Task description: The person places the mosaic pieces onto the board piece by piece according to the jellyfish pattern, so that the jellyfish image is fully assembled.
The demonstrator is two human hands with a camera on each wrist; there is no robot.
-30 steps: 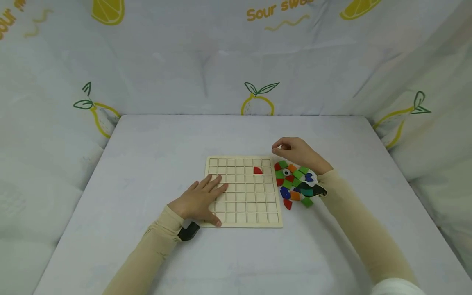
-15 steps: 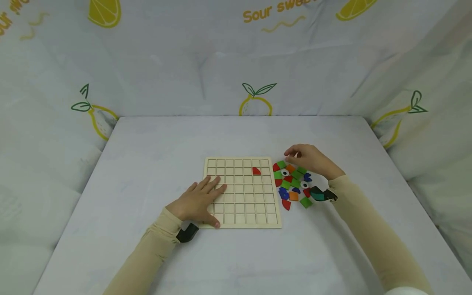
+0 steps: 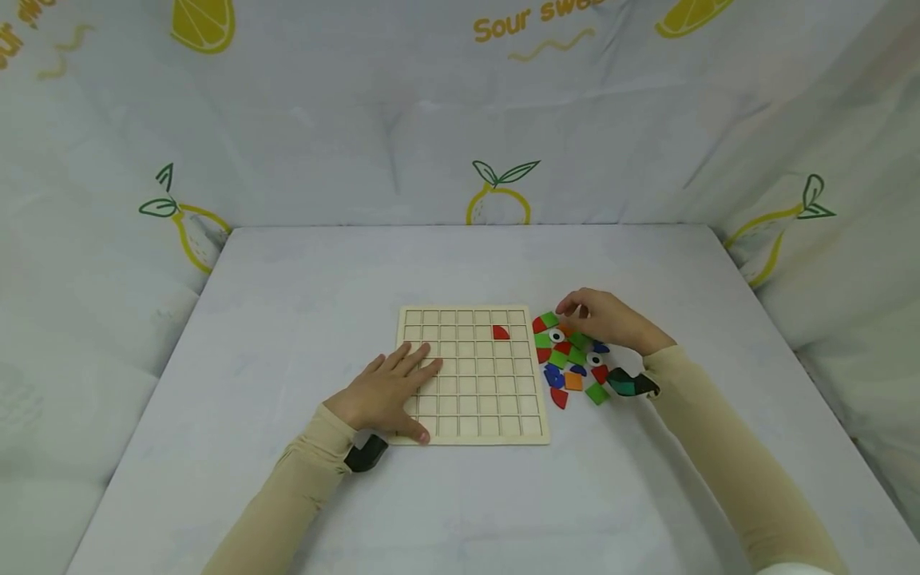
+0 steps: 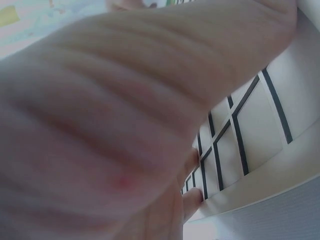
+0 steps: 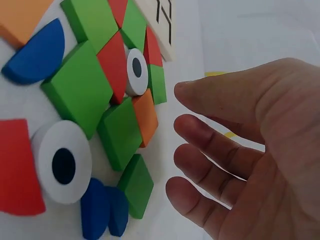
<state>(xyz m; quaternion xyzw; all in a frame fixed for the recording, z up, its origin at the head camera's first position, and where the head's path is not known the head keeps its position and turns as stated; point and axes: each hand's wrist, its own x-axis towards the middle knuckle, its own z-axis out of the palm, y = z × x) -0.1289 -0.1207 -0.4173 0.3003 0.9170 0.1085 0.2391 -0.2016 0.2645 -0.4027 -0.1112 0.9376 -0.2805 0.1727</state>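
Note:
My left hand [image 3: 388, 393] rests on the left part of a pale wooden grid board [image 3: 493, 386], fingers spread. In the left wrist view the palm covers much of the picture, and fingertips touch the board's grid [image 4: 257, 130]. One red quarter-circle piece [image 3: 500, 332] lies in a cell near the board's upper right. My right hand [image 3: 611, 319] hovers over the far side of the loose coloured pieces, its fingers loosely bent with nothing between them. Close by in the right wrist view are an orange piece [image 5: 145, 120], green squares [image 5: 121, 132] and a white eye disc [image 5: 136, 71].
The loose pieces lie beside the board's right edge: blue rounded pieces [image 3: 554, 376], an orange square [image 3: 573, 382], red quarter-circles [image 3: 559, 398] and several green squares [image 3: 597, 394]. A white cloth covers the table [image 3: 316, 279], and a lemon-print curtain [image 3: 345, 120] hangs behind it.
My right hand has drawn back to the right from beside the board's far corner, then come lower and nearer over the pieces. My left hand stays in place on the board.

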